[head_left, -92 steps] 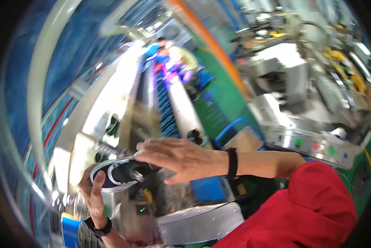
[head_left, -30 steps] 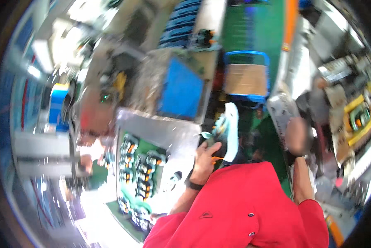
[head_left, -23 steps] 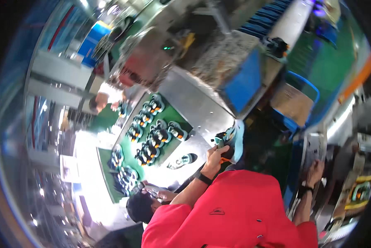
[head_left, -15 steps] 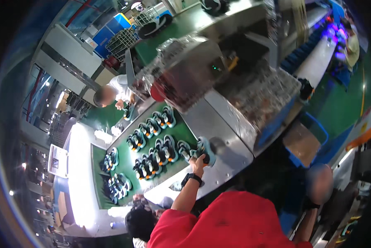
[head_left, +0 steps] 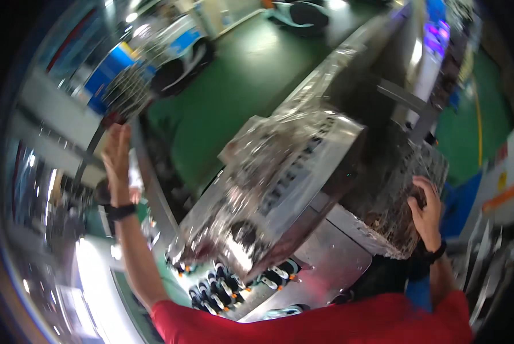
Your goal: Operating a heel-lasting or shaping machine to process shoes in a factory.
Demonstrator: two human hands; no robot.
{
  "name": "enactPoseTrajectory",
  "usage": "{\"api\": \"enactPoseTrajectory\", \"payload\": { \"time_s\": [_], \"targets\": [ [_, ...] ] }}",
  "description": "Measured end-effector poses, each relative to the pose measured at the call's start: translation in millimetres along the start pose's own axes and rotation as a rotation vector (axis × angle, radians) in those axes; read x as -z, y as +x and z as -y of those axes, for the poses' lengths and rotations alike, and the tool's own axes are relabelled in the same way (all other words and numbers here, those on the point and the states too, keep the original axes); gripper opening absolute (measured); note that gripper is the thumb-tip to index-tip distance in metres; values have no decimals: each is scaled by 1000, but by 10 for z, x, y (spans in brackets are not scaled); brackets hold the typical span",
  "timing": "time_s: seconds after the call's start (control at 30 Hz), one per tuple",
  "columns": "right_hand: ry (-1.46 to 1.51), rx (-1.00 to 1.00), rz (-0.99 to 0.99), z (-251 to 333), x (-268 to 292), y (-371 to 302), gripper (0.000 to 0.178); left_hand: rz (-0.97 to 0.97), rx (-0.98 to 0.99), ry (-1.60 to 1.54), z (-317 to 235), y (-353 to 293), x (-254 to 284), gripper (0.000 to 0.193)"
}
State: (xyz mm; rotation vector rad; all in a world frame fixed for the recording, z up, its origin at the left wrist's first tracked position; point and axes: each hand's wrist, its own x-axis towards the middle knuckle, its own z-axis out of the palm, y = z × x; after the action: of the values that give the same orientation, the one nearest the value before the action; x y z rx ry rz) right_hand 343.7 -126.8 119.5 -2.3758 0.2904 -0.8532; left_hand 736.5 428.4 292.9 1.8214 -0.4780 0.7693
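Note:
My left hand (head_left: 118,157) is raised at the left with its fingers stretched out, smeared a little by motion, and holds nothing. A metal edge passes close beside it. My right hand (head_left: 428,213), fingers apart and bent, is at the right edge of a box-like unit (head_left: 383,229) wrapped in clear plastic; whether it touches the wrap I cannot tell. Between my arms stands a larger plastic-covered machine housing (head_left: 297,178). Below it, several dark sneakers (head_left: 211,289) with orange accents stand in rows, partly hidden by the housing.
A bare metal plate (head_left: 337,258) lies below the housing. Behind is a green surface (head_left: 228,97) with a large dark-and-white shoe (head_left: 182,66) near a wire basket (head_left: 132,90). Another person, mostly hidden, is beyond my left forearm. A bright white panel (head_left: 96,281) glows at lower left.
My left hand has let go of a sneaker and swung up to the far left. My right hand has come up to the wrapped unit. The view has shifted toward the machine.

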Motion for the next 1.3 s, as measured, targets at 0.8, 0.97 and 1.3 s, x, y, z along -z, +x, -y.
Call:
{"api": "enactPoseTrajectory", "payload": {
  "time_s": [0.8, 0.97, 1.3],
  "targets": [
    [476, 189, -444, -60, 1793, 189, 92, 665, -1341, 431, -3729, -1192, -2266, 62],
    [413, 101, 114, -6, 2981, -872, 81, 954, -1747, -32, -4842, -2272, -2936, 56],
    [338, -449, -617, 166, 3674, -3646, 77, 937, -2162, -838, -7005, -4634, -4291, 52]
  ]
}}
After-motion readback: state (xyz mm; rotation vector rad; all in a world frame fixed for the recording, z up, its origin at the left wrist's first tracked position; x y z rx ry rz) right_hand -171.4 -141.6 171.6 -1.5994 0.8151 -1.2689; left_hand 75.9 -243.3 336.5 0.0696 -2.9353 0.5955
